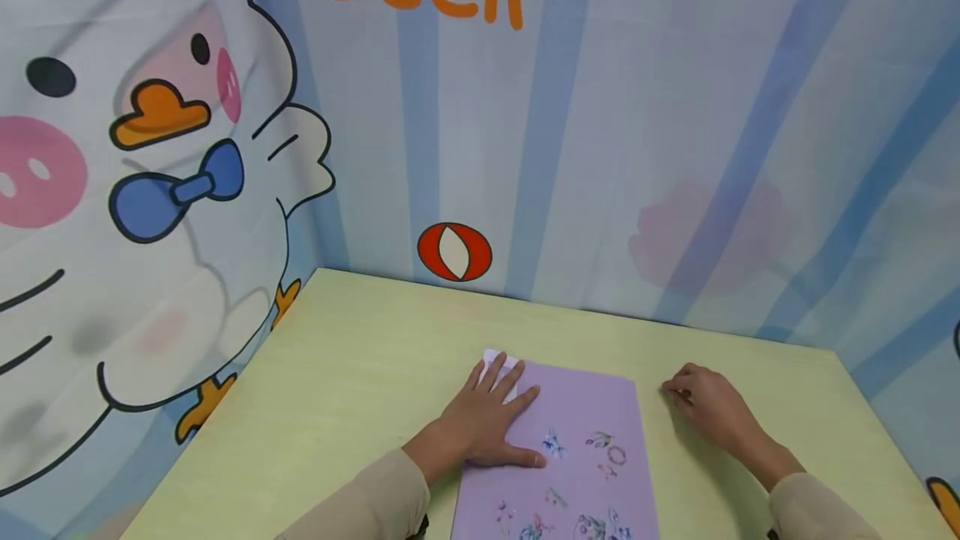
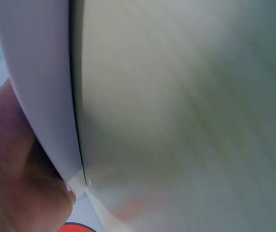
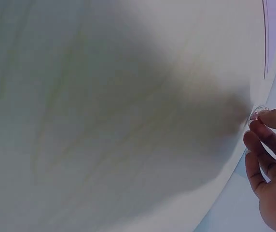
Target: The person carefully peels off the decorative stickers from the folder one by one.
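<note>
A lilac booklet (image 1: 600, 407) with small flower pictures lies at the front middle of the table. My left hand (image 1: 487, 419) rests on its upper left part, fingers spread and nearly straight, thumb pointing right. A white corner (image 1: 491, 354) sticks out beyond the fingertips. In the left wrist view the hand (image 2: 27, 193) lies against the booklet (image 2: 41, 87), which appears as a pale purple band. To the right of the booklet, my right hand (image 1: 712, 407) pinches a small clear piece with a pinkish mark (image 3: 257, 114) between thumb and forefinger, low over the table.
The pale yellow table (image 1: 360, 373) runs back to a printed cloth backdrop (image 1: 480, 132) with blue stripes. A large duck picture (image 1: 165, 273) covers the cloth on the left. Beige sleeves (image 1: 375, 498) cover both forearms.
</note>
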Demonstrator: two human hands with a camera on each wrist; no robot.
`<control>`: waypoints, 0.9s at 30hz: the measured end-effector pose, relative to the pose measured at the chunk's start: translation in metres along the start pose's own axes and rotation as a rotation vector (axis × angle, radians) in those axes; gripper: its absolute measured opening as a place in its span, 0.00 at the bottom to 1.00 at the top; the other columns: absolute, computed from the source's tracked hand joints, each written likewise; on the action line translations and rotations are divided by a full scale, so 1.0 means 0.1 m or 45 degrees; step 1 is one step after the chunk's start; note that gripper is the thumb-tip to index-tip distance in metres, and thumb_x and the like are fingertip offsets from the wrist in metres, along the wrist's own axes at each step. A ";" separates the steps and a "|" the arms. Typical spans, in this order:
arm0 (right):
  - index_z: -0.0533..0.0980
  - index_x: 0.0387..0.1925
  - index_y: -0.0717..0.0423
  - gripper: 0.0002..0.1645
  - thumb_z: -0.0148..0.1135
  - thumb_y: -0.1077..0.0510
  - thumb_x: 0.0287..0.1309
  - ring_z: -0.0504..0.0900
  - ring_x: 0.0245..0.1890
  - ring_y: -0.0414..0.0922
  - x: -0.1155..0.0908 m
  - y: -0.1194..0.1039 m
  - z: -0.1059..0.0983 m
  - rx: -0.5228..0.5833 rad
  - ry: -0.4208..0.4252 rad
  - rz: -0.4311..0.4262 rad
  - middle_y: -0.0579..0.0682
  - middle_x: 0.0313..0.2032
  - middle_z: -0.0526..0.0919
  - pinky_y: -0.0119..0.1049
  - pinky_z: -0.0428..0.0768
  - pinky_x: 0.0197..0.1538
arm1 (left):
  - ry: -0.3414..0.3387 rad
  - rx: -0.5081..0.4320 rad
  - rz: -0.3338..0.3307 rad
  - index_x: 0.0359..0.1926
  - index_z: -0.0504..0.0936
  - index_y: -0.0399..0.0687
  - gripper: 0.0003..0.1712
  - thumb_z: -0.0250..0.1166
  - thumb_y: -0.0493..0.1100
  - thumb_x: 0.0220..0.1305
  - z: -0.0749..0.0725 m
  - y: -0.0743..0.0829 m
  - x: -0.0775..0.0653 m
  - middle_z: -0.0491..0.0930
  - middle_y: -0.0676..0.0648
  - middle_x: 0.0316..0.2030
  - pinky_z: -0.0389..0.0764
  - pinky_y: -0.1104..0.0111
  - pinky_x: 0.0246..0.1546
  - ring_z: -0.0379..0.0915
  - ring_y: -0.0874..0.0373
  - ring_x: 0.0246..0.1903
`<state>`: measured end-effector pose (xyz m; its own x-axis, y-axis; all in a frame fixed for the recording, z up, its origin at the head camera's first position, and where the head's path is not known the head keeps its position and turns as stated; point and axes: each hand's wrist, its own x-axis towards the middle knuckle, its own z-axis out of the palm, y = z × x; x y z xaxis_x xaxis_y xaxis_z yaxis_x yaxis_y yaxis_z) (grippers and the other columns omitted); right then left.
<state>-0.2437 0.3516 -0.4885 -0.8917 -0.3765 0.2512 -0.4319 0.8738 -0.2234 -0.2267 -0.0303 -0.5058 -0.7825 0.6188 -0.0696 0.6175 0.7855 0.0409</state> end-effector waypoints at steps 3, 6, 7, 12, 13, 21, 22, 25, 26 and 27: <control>0.90 0.40 0.61 0.06 0.73 0.68 0.61 0.84 0.34 0.45 -0.01 0.01 0.01 0.035 -0.003 0.011 0.49 0.37 0.85 0.43 0.83 0.37 | 0.005 -0.002 0.000 0.85 0.56 0.64 0.61 0.50 0.89 0.60 0.00 0.00 0.00 0.46 0.44 0.85 0.42 0.44 0.81 0.33 0.40 0.84; 0.90 0.41 0.58 0.05 0.73 0.61 0.65 0.83 0.35 0.43 -0.02 0.02 0.01 0.086 -0.024 0.043 0.48 0.39 0.85 0.41 0.82 0.37 | -0.004 -0.004 -0.007 0.85 0.56 0.64 0.61 0.50 0.89 0.59 0.00 -0.01 0.00 0.45 0.45 0.85 0.41 0.44 0.81 0.32 0.41 0.84; 0.90 0.41 0.57 0.06 0.73 0.59 0.66 0.83 0.35 0.42 -0.02 0.03 0.01 0.104 -0.035 0.057 0.47 0.40 0.85 0.40 0.81 0.36 | -0.007 -0.003 -0.010 0.85 0.55 0.65 0.61 0.49 0.90 0.59 0.00 -0.01 0.00 0.45 0.46 0.85 0.40 0.44 0.81 0.31 0.41 0.84; 0.90 0.42 0.57 0.10 0.66 0.57 0.73 0.83 0.37 0.43 -0.03 0.04 0.01 0.143 -0.022 0.082 0.48 0.42 0.85 0.43 0.81 0.38 | -0.017 0.004 -0.022 0.85 0.54 0.66 0.62 0.47 0.91 0.58 -0.01 0.00 0.00 0.44 0.47 0.86 0.39 0.45 0.81 0.31 0.42 0.84; 0.90 0.42 0.57 0.10 0.65 0.58 0.74 0.83 0.37 0.44 -0.03 0.05 0.01 0.150 -0.011 0.083 0.49 0.42 0.85 0.43 0.81 0.38 | -0.016 0.003 -0.021 0.85 0.54 0.66 0.62 0.47 0.91 0.58 -0.01 0.00 0.00 0.43 0.47 0.86 0.39 0.45 0.81 0.31 0.42 0.84; 0.90 0.40 0.57 0.06 0.68 0.64 0.69 0.83 0.36 0.43 -0.05 0.07 0.03 0.186 0.009 0.116 0.47 0.39 0.85 0.38 0.79 0.36 | -0.010 -0.011 -0.006 0.85 0.55 0.65 0.62 0.48 0.90 0.59 -0.01 0.00 -0.01 0.44 0.46 0.85 0.40 0.44 0.81 0.31 0.42 0.84; 0.89 0.40 0.57 0.05 0.69 0.64 0.68 0.82 0.36 0.43 -0.05 0.06 0.03 0.183 0.007 0.115 0.47 0.39 0.85 0.38 0.80 0.36 | -0.012 -0.011 -0.008 0.85 0.55 0.65 0.62 0.48 0.90 0.59 -0.01 0.00 -0.01 0.44 0.46 0.86 0.40 0.44 0.81 0.31 0.42 0.84; 0.89 0.40 0.58 0.05 0.72 0.65 0.64 0.81 0.35 0.43 -0.05 0.05 0.04 0.180 0.002 0.121 0.46 0.38 0.84 0.39 0.80 0.37 | -0.015 -0.015 -0.014 0.85 0.54 0.66 0.62 0.48 0.90 0.59 0.00 0.00 0.00 0.43 0.47 0.86 0.39 0.44 0.81 0.30 0.42 0.84; 0.89 0.40 0.58 0.04 0.73 0.64 0.64 0.81 0.35 0.43 -0.05 0.05 0.04 0.178 0.006 0.125 0.46 0.38 0.83 0.40 0.80 0.37 | -0.017 -0.015 -0.015 0.85 0.54 0.66 0.62 0.48 0.90 0.59 0.00 -0.01 0.00 0.43 0.47 0.86 0.39 0.44 0.81 0.30 0.42 0.84; 0.89 0.40 0.58 0.04 0.73 0.64 0.63 0.81 0.35 0.44 -0.05 0.05 0.04 0.178 0.010 0.128 0.46 0.38 0.83 0.41 0.80 0.38 | -0.019 -0.012 -0.016 0.85 0.54 0.66 0.62 0.48 0.90 0.59 0.00 -0.01 0.00 0.43 0.47 0.86 0.39 0.44 0.81 0.29 0.42 0.84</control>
<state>-0.2416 0.3563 -0.4948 -0.9306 -0.2861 0.2282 -0.3554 0.8556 -0.3764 -0.2272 -0.0307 -0.5062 -0.7889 0.6086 -0.0853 0.6067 0.7934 0.0497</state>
